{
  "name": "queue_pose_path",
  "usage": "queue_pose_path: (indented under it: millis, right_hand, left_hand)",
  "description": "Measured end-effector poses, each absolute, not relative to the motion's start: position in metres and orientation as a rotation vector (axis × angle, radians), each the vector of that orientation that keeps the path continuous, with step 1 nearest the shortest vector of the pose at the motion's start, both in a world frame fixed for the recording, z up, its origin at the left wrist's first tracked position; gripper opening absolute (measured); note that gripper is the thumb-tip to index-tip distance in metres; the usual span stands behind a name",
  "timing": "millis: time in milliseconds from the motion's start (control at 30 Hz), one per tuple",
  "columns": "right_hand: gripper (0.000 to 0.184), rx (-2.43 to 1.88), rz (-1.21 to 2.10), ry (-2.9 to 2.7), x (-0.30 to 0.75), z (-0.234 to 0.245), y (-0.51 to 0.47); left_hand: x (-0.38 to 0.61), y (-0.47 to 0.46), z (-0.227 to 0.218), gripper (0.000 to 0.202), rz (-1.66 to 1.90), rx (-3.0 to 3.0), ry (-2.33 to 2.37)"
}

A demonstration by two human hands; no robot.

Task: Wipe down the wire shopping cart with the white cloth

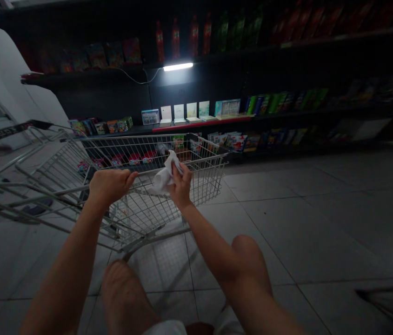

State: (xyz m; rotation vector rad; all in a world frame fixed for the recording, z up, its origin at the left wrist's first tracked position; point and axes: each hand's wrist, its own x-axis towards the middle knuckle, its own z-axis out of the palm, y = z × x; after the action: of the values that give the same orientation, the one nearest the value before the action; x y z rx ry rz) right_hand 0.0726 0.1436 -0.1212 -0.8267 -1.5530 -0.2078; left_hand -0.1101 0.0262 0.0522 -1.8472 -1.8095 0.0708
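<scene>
Dim scene, glaring white tube light, dark blurred edges

The shopping cart looks like smooth, dull silvery metal wire, its rim under the left fingers. In the right fingers, the crumpled wipe looks soft and matt; cloth or paper cannot be told. Below the fingers, floor tiles look smooth, faintly sheened. Beyond the fingers, the back panel looks matt black.
</scene>
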Motion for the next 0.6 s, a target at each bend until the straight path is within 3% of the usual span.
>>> queue_pose_path:
  millis: [333,433,600]
  right_hand:
    - [0.040,-0.902,-0.109,-1.857,0.093,-0.290,0.122]
    - [0.048,-0.903,-0.025,-1.821,0.113,-0.284,0.111]
    - [0.054,-0.912,-0.090,-1.297,0.131,-0.187,0.126]
  left_hand:
    - [-0.134,0.018,0.057,0.071,0.112,-1.854,-1.896]
    - [-0.134,0.022,0.061,0.074,0.103,-1.869,-2.020]
    - [-0.098,0.044,0.070,0.070,-0.012,-1.909,-2.030]
